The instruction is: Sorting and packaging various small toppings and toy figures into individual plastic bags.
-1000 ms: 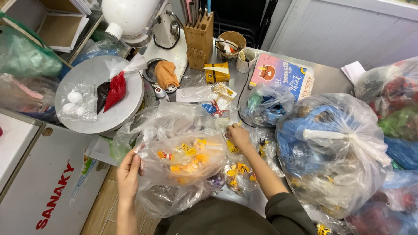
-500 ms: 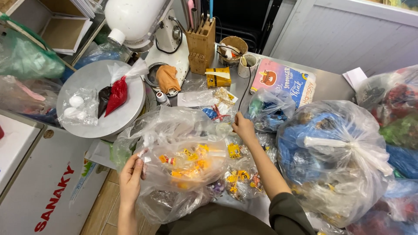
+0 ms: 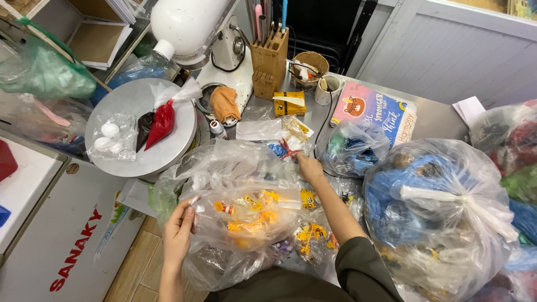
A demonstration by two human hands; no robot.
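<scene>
Steel table (image 3: 436, 120) crowded with plastic bags fills most of what I see, with a white chest freezer (image 3: 50, 235) at its left end and grey wall panels behind. My left hand (image 3: 179, 232) is closed on the left edge of a clear bag of small yellow and orange toys (image 3: 246, 218), pinching the plastic between thumb and fingers. That bag lies at the near edge of the table, right in front of me, on top of other loose clear bags. My right hand (image 3: 309, 166) reaches farther across, past the bag, and rests on the crumpled plastic just beside a small red and blue toy (image 3: 285, 150); I cannot tell whether its fingers are closed on anything. To my right stands a big tied bag with blue things inside (image 3: 442, 212), and a smaller bag of blue and green pieces (image 3: 352, 148) sits near my right hand. At the back stand a white stand mixer (image 3: 196, 28), a wooden knife block (image 3: 271, 59) and a round grey turntable (image 3: 134, 100) carrying a red piping bag (image 3: 161, 123).
</scene>
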